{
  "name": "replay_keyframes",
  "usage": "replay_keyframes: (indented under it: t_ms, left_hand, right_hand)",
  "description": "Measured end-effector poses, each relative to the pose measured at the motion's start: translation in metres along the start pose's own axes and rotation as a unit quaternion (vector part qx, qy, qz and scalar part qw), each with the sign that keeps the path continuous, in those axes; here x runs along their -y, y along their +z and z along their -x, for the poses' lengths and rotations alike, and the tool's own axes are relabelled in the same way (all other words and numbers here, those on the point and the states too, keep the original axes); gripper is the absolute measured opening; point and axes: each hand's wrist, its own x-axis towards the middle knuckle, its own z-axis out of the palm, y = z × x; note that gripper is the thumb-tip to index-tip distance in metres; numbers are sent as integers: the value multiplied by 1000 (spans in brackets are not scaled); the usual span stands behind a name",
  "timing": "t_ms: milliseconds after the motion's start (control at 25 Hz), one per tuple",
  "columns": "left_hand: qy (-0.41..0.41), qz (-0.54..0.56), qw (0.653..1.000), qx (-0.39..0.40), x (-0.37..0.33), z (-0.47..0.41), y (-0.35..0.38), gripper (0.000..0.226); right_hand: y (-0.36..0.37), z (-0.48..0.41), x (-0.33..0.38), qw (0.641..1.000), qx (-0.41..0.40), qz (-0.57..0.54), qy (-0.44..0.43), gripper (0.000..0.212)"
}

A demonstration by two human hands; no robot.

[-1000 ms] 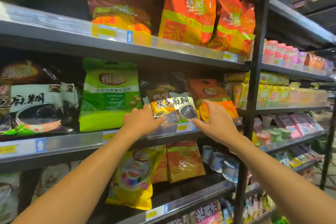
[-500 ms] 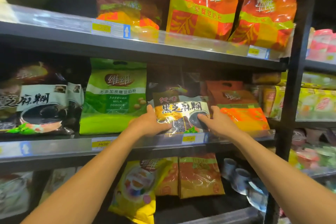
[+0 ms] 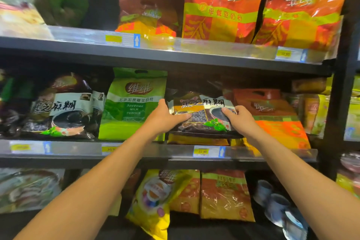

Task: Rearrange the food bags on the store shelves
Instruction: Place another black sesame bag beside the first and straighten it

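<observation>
Two bare forearms reach up from the near edge toward the middle shelf (image 3: pixel 78 157), a dark metal ledge with a clear plastic price strip along its front. The left hand (image 3: pixel 162 118) and right hand (image 3: pixel 240 120) both clasp the glossy black and gold sesame-paste bag (image 3: pixel 201 115), one at each short end. The bag's long axis runs left to right, its printed face tilted up toward the camera, its bottom edge nearest. The left hand curls round the left end, thumb lying across the front film; the right hand wraps the right end, thumb (image 3: pixel 227 111) pressed on the front. The bag rests on a flat yellow pack (image 3: pixel 196 140) lying on the shelf. Just left stands an upright green soybean milk powder bag (image 3: pixel 134 103); just right leans a crinkled orange bag (image 3: pixel 272 119). Farther up, tall shiny red and yellow bags (image 3: pixel 222 6) stand on the top shelf.
</observation>
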Motion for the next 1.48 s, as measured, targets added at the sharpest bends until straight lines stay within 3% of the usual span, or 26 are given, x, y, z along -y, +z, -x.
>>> replay_keyframes:
  t_ms: [120,240,360,520,800,880,1040,1320,1480]
  left_hand:
    - [-3,27,1000,0,-8,12,-1,117]
    - [-37,93,995,11,-15,34,-2,88]
    - [-122,282,947,92,-12,47,-6,66]
    - [-161,371,898,173,-11,66,-5,40]
    - [-148,452,867,149,-3,101,18,15]
    - [-132,465,866,126,5,115,29,20]
    - [-97,456,879,98,35,144,48,54]
    - [-120,418,896,89,87,211,81,59]
    - [-157,397,901,71,121,250,91,75]
  right_hand:
    - [-10,9,5,1000,14,-16,-12,40]
    - [-20,27,5,999,15,-37,-26,37]
    - [-32,49,3,997,15,-68,-17,37]
    - [-42,83,-4,992,19,-125,-6,30]
    - [-49,145,-29,982,4,-179,-68,32]
    - [-47,166,-40,980,23,-189,-59,35]
    - [-40,208,-66,978,55,-196,-38,32]
    - [-24,276,-127,958,175,-218,68,52]
    - [0,314,-156,949,206,-208,113,36]
